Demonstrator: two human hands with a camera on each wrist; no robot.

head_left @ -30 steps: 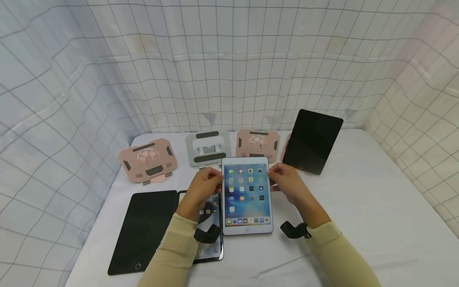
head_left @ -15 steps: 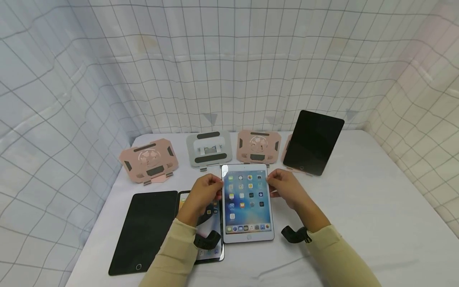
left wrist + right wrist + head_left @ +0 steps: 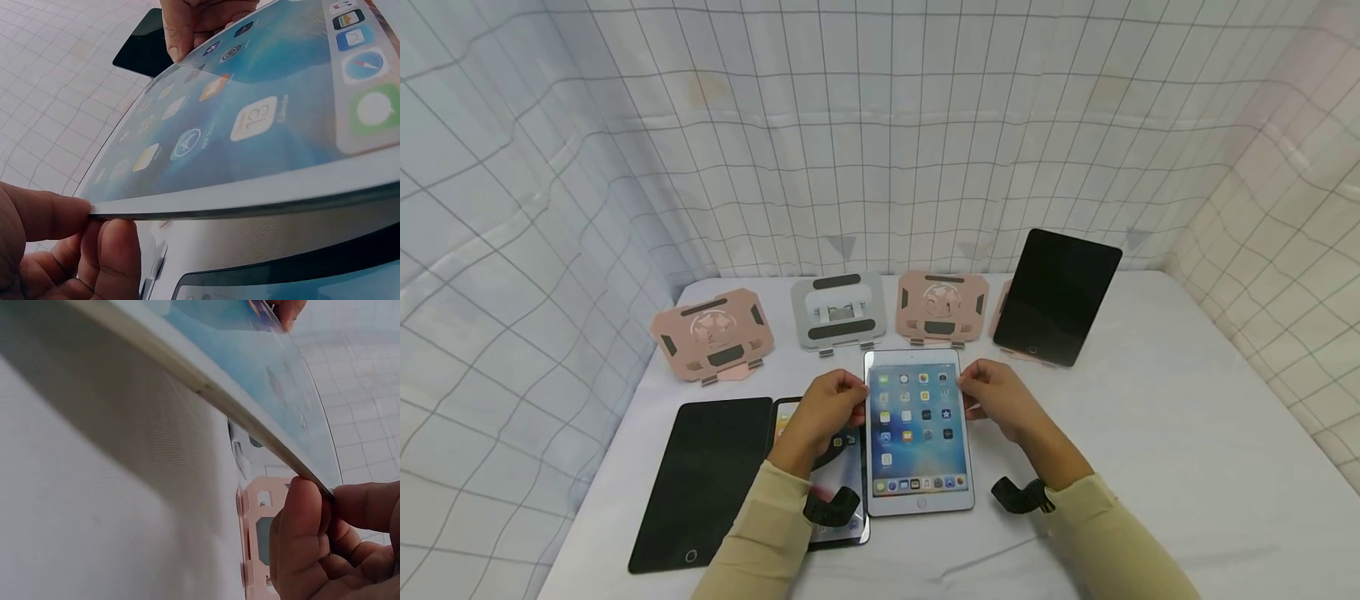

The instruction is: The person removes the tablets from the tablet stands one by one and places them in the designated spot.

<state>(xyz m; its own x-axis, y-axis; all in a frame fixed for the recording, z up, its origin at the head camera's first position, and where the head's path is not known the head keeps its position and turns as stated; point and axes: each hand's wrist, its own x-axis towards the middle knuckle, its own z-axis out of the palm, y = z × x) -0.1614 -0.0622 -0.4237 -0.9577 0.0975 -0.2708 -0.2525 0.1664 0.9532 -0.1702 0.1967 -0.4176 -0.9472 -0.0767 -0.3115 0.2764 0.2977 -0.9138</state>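
Observation:
A white-framed tablet [image 3: 917, 442], its lit screen full of app icons, lies between my hands in the head view. My left hand [image 3: 829, 408] pinches its upper left edge between thumb and fingers. On the opposite edge my right hand [image 3: 998, 396] pinches it the same way. Both wrist views show a gap under the tablet [image 3: 206, 156], with its far end raised over the white surface. Partly under my left forearm is a black-framed lit tablet [image 3: 842, 533]. Left of that lies a dark tablet [image 3: 707, 475] with its screen off.
Along the back stand a pink stand [image 3: 711, 333] at left, a grey stand [image 3: 840, 310] and another pink stand [image 3: 942, 307]. At back right a black tablet [image 3: 1057, 296] leans on a further pink stand. A gridded white curtain [image 3: 880, 142] encloses the table [image 3: 1187, 433].
Both hands have lowered the white tablet toward me, so its top edge has come away from in front of the stands. The other tablets and the stands keep their places.

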